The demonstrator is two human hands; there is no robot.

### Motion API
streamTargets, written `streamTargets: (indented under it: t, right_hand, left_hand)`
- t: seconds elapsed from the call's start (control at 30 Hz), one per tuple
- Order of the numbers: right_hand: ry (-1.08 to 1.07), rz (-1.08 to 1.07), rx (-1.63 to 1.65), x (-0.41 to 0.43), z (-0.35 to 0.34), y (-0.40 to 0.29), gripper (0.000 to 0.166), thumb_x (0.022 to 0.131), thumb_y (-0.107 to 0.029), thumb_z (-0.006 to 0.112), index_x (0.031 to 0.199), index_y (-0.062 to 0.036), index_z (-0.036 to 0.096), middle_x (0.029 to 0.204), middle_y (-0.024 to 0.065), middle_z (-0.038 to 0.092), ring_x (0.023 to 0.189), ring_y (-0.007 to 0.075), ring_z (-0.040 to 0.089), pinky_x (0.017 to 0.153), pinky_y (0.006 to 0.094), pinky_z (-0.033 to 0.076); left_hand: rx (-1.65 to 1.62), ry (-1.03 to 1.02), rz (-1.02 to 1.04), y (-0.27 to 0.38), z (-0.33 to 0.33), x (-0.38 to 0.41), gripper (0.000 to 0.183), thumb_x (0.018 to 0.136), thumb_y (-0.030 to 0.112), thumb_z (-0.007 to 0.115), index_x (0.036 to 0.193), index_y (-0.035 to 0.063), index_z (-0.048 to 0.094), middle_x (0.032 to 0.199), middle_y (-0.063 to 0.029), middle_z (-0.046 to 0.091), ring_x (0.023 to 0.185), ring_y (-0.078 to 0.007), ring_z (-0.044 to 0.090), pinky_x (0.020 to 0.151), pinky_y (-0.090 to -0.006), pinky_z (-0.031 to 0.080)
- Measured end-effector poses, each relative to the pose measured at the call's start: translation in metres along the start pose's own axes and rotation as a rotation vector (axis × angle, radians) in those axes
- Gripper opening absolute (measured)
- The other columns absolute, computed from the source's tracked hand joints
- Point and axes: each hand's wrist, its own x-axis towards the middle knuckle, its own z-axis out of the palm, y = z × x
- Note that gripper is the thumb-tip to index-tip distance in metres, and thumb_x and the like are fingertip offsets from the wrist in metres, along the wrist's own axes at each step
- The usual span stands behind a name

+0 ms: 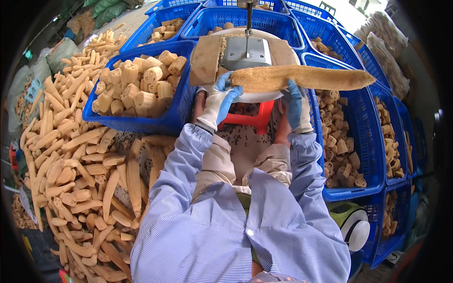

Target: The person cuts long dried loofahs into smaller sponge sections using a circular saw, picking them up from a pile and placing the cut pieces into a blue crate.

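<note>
A long dried loofah gourd lies crosswise between my gloved hands, its tapered end pointing right. My left hand grips the blunt left end, thumb and fingers around it. Beneath the middle, my right hand holds it with fingertips at the lower edge; part of its grip is hidden. Both gloves are white and blue. Just beyond the loofah stands a cutting machine with a grey metal plate, wooden boards beside it and a thin vertical blade coming down to the plate.
At the left, a blue plastic basket holds cut loofah pieces, with a large heap of whole loofahs beside and below it. More blue baskets of pieces stand at the right and behind. A red plastic stool shows under the machine.
</note>
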Motion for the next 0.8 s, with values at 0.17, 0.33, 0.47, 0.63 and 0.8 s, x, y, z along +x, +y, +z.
streamTargets:
  t: [0.17,0.33,0.47,0.63,0.8]
  right_hand:
    - [-0.256,0.005,-0.399,-0.012,0.001,0.007,0.036,0.093,-0.024,0.072,0.118,0.0011,0.067,0.099,0.0064,0.07,0.086,0.014,0.068,0.077,0.0249,0.055]
    - [-0.02,-0.802,-1.59,0.015,0.051,-0.024,0.088,0.075,-0.047,0.085,0.147,-0.0166,0.046,0.139,0.007,0.057,0.129,0.0259,0.051,0.114,0.0525,0.031]
    - [-0.183,-0.541,-1.943,0.062,0.071,-0.038,0.095,0.073,-0.053,0.083,0.152,-0.0273,0.038,0.141,0.0057,0.053,0.138,0.0295,0.043,0.12,0.0605,0.015]
    - [-0.318,-0.39,-2.034,0.086,0.086,-0.053,0.087,0.074,-0.055,0.081,0.149,-0.0303,0.044,0.135,0.0081,0.055,0.13,0.0297,0.05,0.117,0.0505,0.029]
    - [-0.292,-0.45,-2.061,0.105,0.087,-0.049,0.082,0.075,-0.053,0.081,0.147,-0.031,0.047,0.129,0.009,0.057,0.124,0.029,0.054,0.104,0.0437,0.043]
  left_hand:
    - [0.203,-0.033,0.008,0.007,-0.007,0.031,0.047,0.09,0.005,0.07,0.135,0.0093,0.057,0.117,-0.0053,0.066,0.093,-0.013,0.066,0.078,-0.0281,0.058]
    - [0.265,-0.072,0.062,0.01,-0.004,0.054,0.05,0.089,0.001,0.069,0.137,0.0064,0.055,0.12,-0.0066,0.065,0.096,-0.0136,0.065,0.081,-0.0276,0.058]
    - [0.248,-0.076,0.007,0.002,-0.003,0.076,0.052,0.091,0.003,0.068,0.141,0.0096,0.053,0.122,-0.0072,0.064,0.098,-0.0131,0.065,0.079,-0.0267,0.058]
    - [0.367,-0.036,0.209,-0.008,0.001,0.101,0.058,0.089,0.008,0.073,0.143,0.0077,0.052,0.12,-0.0076,0.066,0.099,-0.0126,0.063,0.085,-0.0259,0.053]
    - [0.323,-0.048,0.196,-0.016,-0.004,0.13,0.049,0.089,0.006,0.074,0.136,0.0052,0.058,0.118,-0.0065,0.066,0.103,-0.0129,0.06,0.09,-0.0267,0.051]
